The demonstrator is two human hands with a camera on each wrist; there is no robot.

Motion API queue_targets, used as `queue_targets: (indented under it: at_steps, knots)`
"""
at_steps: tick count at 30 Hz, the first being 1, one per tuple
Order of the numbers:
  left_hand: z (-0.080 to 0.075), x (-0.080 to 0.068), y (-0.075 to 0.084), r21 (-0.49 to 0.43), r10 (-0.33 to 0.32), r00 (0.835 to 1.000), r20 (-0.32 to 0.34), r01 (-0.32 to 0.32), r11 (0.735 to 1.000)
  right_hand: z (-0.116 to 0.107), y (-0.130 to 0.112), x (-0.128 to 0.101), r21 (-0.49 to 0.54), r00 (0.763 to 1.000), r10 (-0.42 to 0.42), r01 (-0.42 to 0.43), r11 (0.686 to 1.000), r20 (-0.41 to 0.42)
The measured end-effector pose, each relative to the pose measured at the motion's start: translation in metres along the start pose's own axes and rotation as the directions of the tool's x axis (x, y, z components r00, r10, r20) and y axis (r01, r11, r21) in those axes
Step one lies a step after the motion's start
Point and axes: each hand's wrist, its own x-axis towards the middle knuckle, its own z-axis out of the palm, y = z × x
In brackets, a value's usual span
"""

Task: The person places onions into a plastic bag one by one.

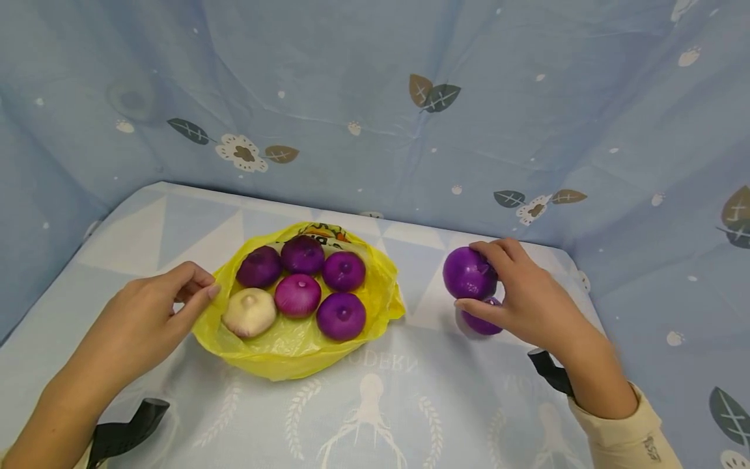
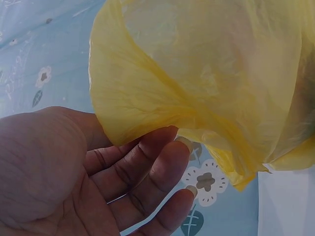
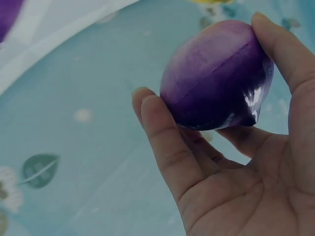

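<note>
My right hand point(image 1: 527, 296) grips a purple onion point(image 1: 467, 272) between thumb and fingertips, and in the right wrist view the same glossy onion point(image 3: 216, 81) shows its pointed tip near the palm. A second purple onion point(image 1: 482, 320) sits on the table just below it, partly covered by the thumb. On the other side, my left hand point(image 1: 146, 316) pinches the left rim of an open yellow plastic bag point(image 1: 281, 368). The left wrist view shows the bag's thin edge point(image 2: 133, 93) between thumb and fingers. Inside lie several purple onions point(image 1: 297, 295) and one creamy white bulb point(image 1: 250, 312).
A table with a pale patterned cloth point(image 1: 363, 417) lies under everything. Behind and beside it hangs a blue curtain point(image 1: 363, 104) with leaf and flower prints. Black wrist mounts point(image 1: 129, 430) stick out from both forearms.
</note>
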Motion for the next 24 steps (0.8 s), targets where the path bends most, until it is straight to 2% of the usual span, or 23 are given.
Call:
queue_targets:
  at_steps: [4, 8, 11, 17, 21, 24]
  knots:
    - [-0.001, 0.000, 0.001, 0.002, 0.000, 1.000, -0.001, 0.000, 1.000, 0.001, -0.023, 0.009, -0.018, 0.996, -0.084, 0.084, 0.996, 0.006]
    - [-0.002, 0.000, 0.002, 0.001, 0.002, 1.000, -0.005, -0.002, 1.000, 0.005, -0.043, 0.023, -0.040, 0.980, -0.197, 0.197, 0.980, 0.004]
    - [-0.002, 0.000, 0.002, 0.000, 0.004, 1.000, -0.008, -0.004, 1.000, 0.008, -0.059, 0.034, -0.046, 0.955, -0.296, 0.296, 0.954, 0.009]
    - [-0.001, 0.000, 0.003, 0.007, 0.010, 1.000, -0.005, -0.010, 1.000, 0.020, -0.088, 0.053, -0.052, 0.878, -0.478, 0.478, 0.877, 0.011]
    - [-0.001, 0.001, 0.004, 0.011, 0.012, 1.000, -0.003, -0.012, 1.000, 0.034, -0.108, 0.065, -0.057, 0.853, -0.519, 0.521, 0.851, 0.055]
    - [0.000, 0.001, 0.004, 0.013, 0.010, 1.000, -0.001, -0.010, 1.000, 0.046, -0.122, 0.074, -0.062, 0.845, -0.518, 0.529, 0.846, 0.135]
